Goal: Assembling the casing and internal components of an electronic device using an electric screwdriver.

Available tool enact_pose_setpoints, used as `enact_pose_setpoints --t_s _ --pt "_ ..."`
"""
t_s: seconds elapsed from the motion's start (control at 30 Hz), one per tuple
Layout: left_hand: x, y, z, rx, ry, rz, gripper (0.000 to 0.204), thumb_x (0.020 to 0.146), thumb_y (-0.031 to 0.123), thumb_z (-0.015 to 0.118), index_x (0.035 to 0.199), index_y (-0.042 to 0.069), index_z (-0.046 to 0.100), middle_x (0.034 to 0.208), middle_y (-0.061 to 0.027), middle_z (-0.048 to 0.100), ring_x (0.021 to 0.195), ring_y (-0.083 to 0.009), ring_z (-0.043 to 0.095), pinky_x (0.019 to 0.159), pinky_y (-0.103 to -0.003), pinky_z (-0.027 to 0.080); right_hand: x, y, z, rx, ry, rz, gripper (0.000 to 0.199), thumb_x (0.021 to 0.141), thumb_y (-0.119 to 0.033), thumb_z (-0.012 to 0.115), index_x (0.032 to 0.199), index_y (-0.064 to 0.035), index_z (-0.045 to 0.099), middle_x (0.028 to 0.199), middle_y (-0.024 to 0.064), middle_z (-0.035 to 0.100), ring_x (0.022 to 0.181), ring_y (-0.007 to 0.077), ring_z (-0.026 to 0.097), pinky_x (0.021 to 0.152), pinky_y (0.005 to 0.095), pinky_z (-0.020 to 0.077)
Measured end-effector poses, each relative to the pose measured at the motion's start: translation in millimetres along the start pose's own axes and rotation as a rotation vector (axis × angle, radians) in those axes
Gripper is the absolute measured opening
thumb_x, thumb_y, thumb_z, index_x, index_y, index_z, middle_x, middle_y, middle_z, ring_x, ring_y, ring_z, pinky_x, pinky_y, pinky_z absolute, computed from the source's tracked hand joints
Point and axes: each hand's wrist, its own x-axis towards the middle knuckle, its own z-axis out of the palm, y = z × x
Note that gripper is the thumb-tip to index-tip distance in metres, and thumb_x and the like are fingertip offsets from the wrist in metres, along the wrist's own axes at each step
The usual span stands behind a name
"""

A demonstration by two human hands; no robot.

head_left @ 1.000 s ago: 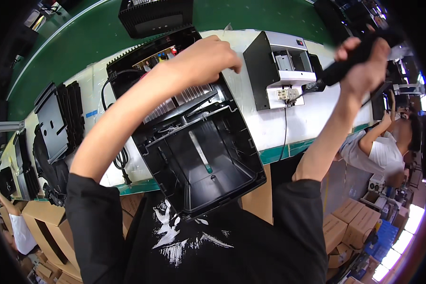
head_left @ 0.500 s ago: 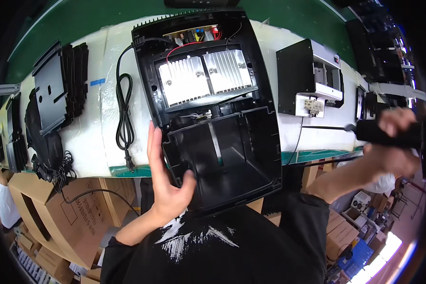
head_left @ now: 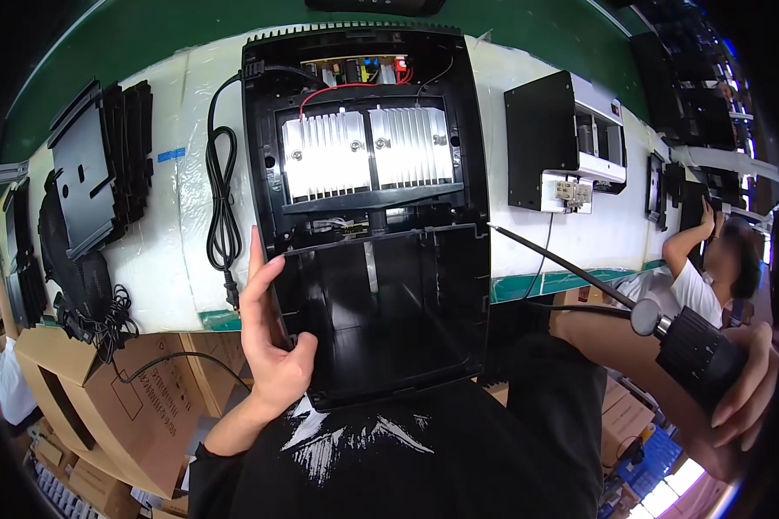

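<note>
The left hand (head_left: pixel 273 346) lies flat against the left edge of the open black housing (head_left: pixel 372 216), fingers (head_left: pixel 255 277) stretched out straight along its side and thumb hooked over the lower rim — a steadying touch, not a closed grip. The housing rests on the white surface (head_left: pixel 173 251), its near end hanging over the green front edge toward the person's chest. Inside it, two ribbed silver heat sinks (head_left: pixel 363 156) sit side by side, with a small circuit board (head_left: pixel 355 65) and red wires above them, and an empty black compartment below.

The right hand (head_left: pixel 740 389) is well apart at the lower right, fingers wrapped tight round the dark grip of a power screwdriver (head_left: pixel 684 346) — its long thin bit (head_left: pixel 563 264) points up-left, tip just beside the housing's right edge.

A coiled black power cord (head_left: pixel 221 199) lies just left of the housing. Further left stand stacked black panels (head_left: pixel 95 173). To the right sits a black-and-white box (head_left: pixel 563 143). Cardboard boxes (head_left: pixel 86 406) are below the surface, and another person (head_left: pixel 710 268) works at far right.
</note>
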Motion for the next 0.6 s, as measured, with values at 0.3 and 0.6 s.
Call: enact_pose_setpoints --t_s 0.3,0.6 --pt "-3.4 -2.7 8.1 -0.161 0.146 -0.044 0.075 0.055 -0.016 0.041 0.127 0.001 0.035 0.148 -0.0290 0.014 0.139 -0.0346 0.017 0.112 -0.038 0.015 45.4 103.8 99.8 0.166 0.231 -0.280 0.023 0.074 -0.005 0.069 0.078 -0.0008 0.047 0.071 0.0048 0.055 0.055 0.0115 0.059 0.049 0.0187 0.0516" --pt "-12.0 -7.4 2.3 0.022 0.173 -0.022 0.065 0.055 -0.014 0.045 0.118 0.002 0.041 0.144 -0.0323 0.022 0.138 -0.0382 0.021 0.111 -0.042 0.015 25.0 78.0 81.1 0.030 0.208 -0.124 0.024 0.062 0.006 0.075 0.061 -0.0014 0.052 0.068 0.0068 0.059 0.055 0.0158 0.064 0.054 0.0222 0.0575"
